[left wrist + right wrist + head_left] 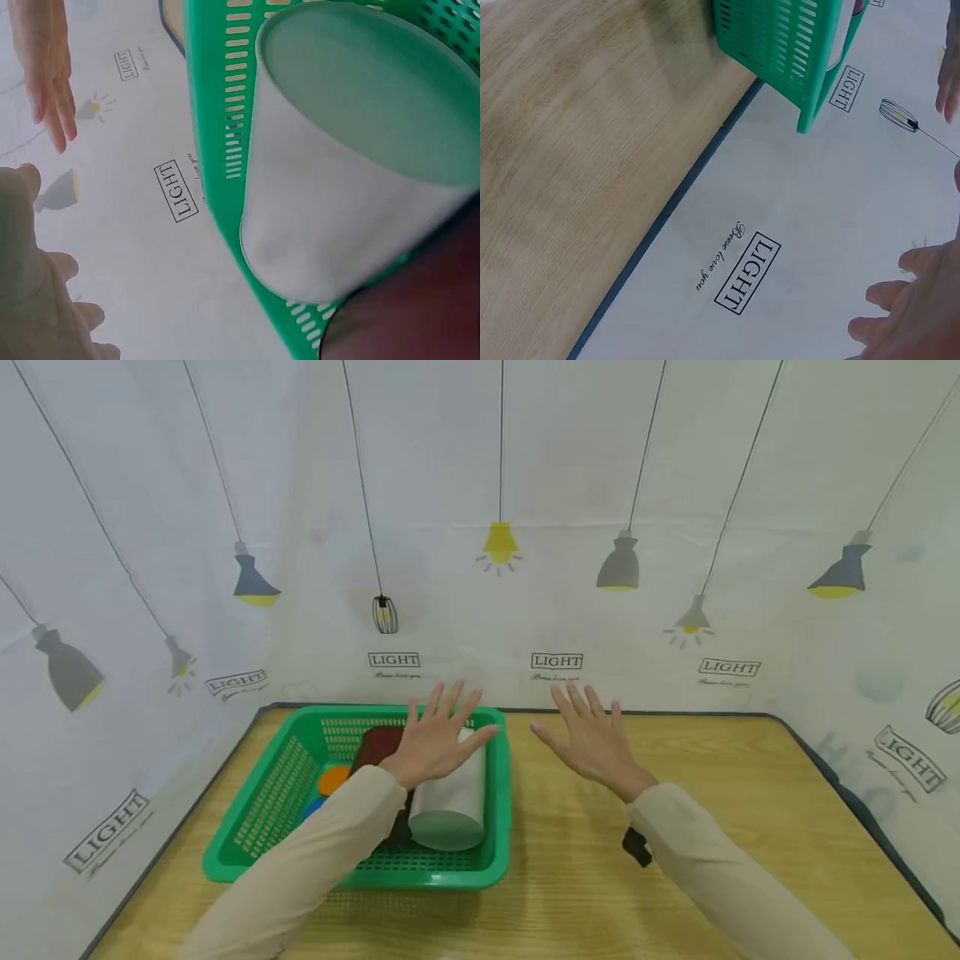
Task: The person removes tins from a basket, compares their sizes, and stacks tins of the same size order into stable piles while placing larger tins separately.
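Beige sleeves (322,852) extend to left hand (435,739), fingers spread above green perforated plastic basket (420,880), and right hand (596,743), likewise above tan wood-grain table (570,877); white lamp-printed sheeting (450,443) behind.

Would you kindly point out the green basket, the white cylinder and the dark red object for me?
Green basket (420,879), head view: its front rim.
White cylinder (319,214), left wrist view: its curved side.
Dark red object (416,304), left wrist view: its surface beside the cylinder.

White walls (435,468) printed with hanging lamps (499,543) and "LIGHT" labels (557,662) surround a wood-grain table (750,777) on 3 sides.
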Demonstrator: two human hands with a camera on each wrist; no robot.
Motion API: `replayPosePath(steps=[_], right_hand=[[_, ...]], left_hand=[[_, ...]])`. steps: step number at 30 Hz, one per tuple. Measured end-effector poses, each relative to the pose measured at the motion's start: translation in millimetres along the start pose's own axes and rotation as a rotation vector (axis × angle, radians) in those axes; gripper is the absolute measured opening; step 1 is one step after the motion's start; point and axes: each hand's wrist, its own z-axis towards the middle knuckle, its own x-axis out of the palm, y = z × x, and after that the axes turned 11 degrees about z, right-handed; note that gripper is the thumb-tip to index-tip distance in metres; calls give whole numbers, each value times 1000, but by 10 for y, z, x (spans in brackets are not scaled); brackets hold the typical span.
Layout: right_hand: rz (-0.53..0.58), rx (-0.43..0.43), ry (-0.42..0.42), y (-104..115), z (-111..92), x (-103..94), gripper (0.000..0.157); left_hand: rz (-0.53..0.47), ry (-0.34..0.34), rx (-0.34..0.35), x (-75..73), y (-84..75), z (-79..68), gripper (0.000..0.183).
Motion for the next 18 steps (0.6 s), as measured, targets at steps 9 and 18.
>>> replayPosePath(steps=[9, 18], right_hand=[[14, -134, 8, 14, -156, -17, 74], [86, -198, 108, 118, -251, 44, 72]], left_hand=[[-59, -98, 13, -263, 466, -444, 67], [-203, -213, -39, -371, 956, -838, 63]])
